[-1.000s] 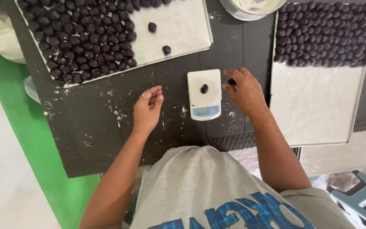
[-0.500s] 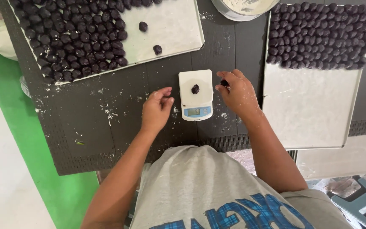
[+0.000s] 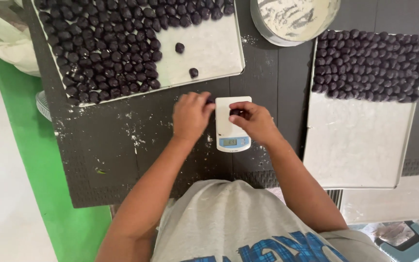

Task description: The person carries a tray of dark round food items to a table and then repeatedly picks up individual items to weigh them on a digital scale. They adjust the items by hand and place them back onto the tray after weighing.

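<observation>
Both hands now in over the white scale [image 3: 232, 127], right hand [image 3: 253, 121] pinching a dark ball [image 3: 235, 112], left hand [image 3: 191, 115] another [image 3: 210, 101].

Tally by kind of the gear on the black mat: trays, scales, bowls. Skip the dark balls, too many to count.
Flat white rectangular trays: 2, left tray and right tray
Small white digital scale: 1
Round metal bowl of white powder: 1
Total: 4
Both hands, left hand and right hand, are at the scale.
</observation>
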